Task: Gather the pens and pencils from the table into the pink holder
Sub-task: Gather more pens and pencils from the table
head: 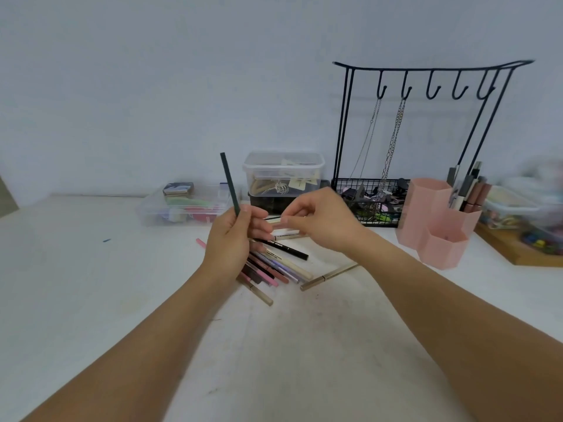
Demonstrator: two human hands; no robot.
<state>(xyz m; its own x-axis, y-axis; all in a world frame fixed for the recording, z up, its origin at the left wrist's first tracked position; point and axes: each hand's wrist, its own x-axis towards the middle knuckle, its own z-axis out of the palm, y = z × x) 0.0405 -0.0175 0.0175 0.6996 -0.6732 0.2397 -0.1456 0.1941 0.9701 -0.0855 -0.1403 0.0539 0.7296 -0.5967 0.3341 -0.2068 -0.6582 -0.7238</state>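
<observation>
Left hand (227,239) grips dark green pencil (230,184), long axis near-upright; right hand (320,222) pinches pale pen (289,236); pink holder (438,222) lies right, nearer right hand

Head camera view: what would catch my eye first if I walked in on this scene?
Probably the two hands meeting mid-frame: the left hand holds a dark green pencil pointing up, while the right hand pinches a pale pen beside it. Under them a heap of pens and pencils lies on the white table, and at the right stands the pink holder, with a black hook rack behind it.
</observation>
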